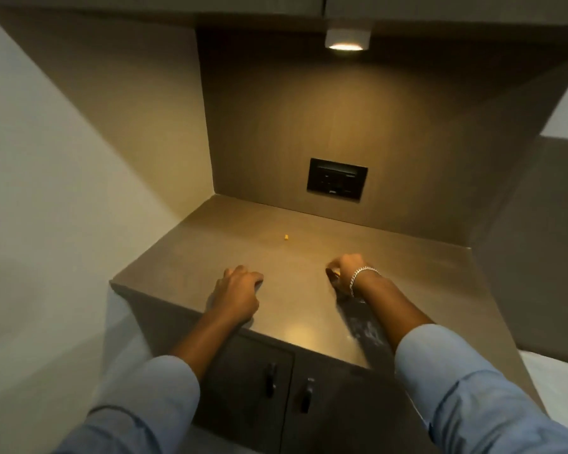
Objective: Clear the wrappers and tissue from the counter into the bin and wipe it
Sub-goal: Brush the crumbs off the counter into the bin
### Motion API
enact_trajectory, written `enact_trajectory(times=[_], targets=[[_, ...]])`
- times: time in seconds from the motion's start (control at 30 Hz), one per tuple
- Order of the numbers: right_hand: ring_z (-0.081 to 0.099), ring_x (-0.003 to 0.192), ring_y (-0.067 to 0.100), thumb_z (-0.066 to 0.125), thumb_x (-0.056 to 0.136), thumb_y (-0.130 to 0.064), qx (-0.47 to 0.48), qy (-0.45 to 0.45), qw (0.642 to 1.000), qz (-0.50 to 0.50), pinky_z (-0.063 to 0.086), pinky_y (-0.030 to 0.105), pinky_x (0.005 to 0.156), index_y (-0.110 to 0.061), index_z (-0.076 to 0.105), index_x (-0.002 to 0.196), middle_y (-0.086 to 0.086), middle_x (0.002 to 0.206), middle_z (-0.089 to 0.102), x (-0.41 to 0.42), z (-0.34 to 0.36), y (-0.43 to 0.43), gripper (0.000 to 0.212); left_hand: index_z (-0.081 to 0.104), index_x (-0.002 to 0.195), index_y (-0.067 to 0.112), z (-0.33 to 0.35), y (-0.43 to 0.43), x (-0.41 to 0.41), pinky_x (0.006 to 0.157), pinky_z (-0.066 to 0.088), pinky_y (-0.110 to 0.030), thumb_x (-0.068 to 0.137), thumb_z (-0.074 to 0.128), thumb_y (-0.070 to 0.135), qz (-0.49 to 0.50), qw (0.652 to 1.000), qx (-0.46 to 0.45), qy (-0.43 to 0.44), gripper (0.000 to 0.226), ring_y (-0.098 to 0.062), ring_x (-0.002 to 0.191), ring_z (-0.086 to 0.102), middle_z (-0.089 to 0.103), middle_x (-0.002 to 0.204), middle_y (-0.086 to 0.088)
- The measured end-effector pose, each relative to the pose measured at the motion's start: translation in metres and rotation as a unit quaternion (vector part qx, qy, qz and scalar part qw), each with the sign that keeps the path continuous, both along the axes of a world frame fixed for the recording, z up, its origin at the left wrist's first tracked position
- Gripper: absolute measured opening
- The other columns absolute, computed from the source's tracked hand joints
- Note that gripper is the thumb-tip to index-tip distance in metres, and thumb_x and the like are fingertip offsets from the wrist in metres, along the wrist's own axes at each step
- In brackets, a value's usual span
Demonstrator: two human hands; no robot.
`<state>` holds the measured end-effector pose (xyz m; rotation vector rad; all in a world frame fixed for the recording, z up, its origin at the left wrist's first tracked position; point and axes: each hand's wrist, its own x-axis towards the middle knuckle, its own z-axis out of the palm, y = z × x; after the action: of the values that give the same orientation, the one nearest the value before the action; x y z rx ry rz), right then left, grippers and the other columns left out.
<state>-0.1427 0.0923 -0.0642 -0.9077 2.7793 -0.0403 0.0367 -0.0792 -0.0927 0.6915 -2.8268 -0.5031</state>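
The brown counter [309,224] fills a lit niche. A tiny yellow scrap [286,237] lies on it, left of centre and beyond both hands. My left hand [238,290] rests palm down near the front edge with its fingers curled; whatever is under the palm is hidden. My right hand [346,270], with a silver bracelet at the wrist, is closed over the counter's middle. A small orange-brown wrapper piece [333,274] shows between its fingertips. No bin is in view.
A dark, whitish-speckled streak [364,326] runs along the counter beside my right forearm. A black socket panel [336,184] sits on the back wall and a lamp [345,39] overhead. Two cabinet doors with handles [287,386] are below the front edge. Walls close both sides.
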Motion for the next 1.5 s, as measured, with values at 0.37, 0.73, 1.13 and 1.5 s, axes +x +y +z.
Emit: enact_trajectory(times=[0.37, 0.73, 1.13, 1.5], targets=[[0.063, 0.087, 0.027, 0.066, 0.08, -0.016, -0.179, -0.057, 0.978, -0.089, 0.057, 0.036, 0.081, -0.017, 0.072, 0.094, 0.011, 0.103, 0.069, -0.055, 0.003, -0.12, 0.016, 0.071, 0.09, 0.012, 0.014, -0.042, -0.031, 0.086, 0.058, -0.033, 0.085, 0.058, 0.004, 0.007, 0.993, 0.114, 0.005, 0.016, -0.018, 0.091, 0.064, 0.066, 0.102, -0.006], [0.066, 0.096, 0.038, 0.075, 0.069, -0.018, 0.047, 0.083, 0.989, 0.116, 0.056, 0.039, 0.079, -0.004, 0.065, 0.099, 0.02, 0.105, 0.068, -0.004, -0.008, -0.137, 0.035, 0.071, 0.076, 0.019, 0.011, -0.009, 0.015, 0.07, 0.058, -0.028, 0.079, 0.066, 0.005, 0.098, 0.938, 0.301, 0.14, 0.015, -0.019, 0.075, 0.069, 0.074, 0.08, -0.007], [0.07, 0.067, 0.023, 0.074, 0.07, -0.005, -0.362, -0.223, 0.903, -0.065, 0.059, 0.03, 0.07, -0.008, 0.076, 0.082, 0.015, 0.079, 0.075, 0.153, -0.015, 0.127, 0.013, 0.072, 0.082, 0.004, -0.039, 0.191, 0.115, 0.048, 0.055, -0.018, 0.08, 0.064, -0.009, 0.092, 0.821, 0.504, 0.252, 0.016, -0.013, 0.053, 0.062, 0.066, 0.069, -0.013], [0.071, 0.079, 0.024, 0.069, 0.073, -0.006, -0.243, -0.292, 0.849, -0.368, 0.06, 0.038, 0.08, -0.018, 0.074, 0.083, 0.009, 0.088, 0.076, 0.237, -0.254, 0.25, 0.016, 0.071, 0.091, -0.001, -0.218, 0.309, 0.144, 0.08, 0.06, -0.049, 0.079, 0.061, -0.006, 0.194, 0.813, 0.548, -0.036, 0.016, -0.04, 0.083, 0.07, 0.072, 0.094, -0.026]])
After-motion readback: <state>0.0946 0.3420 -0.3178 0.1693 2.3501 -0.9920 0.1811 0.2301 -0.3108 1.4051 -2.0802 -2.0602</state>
